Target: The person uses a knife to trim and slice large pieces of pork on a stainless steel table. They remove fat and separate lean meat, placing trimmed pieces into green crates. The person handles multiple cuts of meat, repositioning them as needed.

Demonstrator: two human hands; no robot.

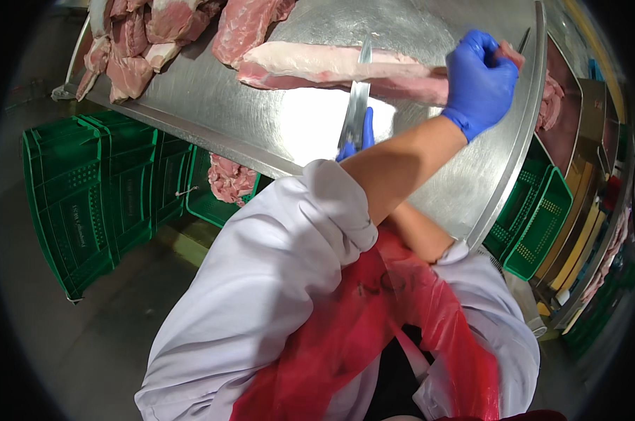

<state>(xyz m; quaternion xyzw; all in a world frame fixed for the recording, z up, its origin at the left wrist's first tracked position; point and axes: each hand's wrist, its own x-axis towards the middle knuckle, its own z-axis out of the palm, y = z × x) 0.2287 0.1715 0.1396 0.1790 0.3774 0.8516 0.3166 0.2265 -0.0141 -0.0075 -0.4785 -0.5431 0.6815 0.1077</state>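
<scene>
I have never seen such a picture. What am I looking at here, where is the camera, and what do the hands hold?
There is no machine here. A camera worn on a person's head looks down, so you see their white coat, red apron and both arms from above; the wide lens bends the edges. The arms are crossed. The left hand, in a blue glove, grips the end of a long piece of meat on a steel table. The right hand, also gloved and mostly hidden behind the left forearm, holds a knife with its blade at that meat. More meat pieces lie at the table's far corner. Green crates stand on the floor below.
</scene>
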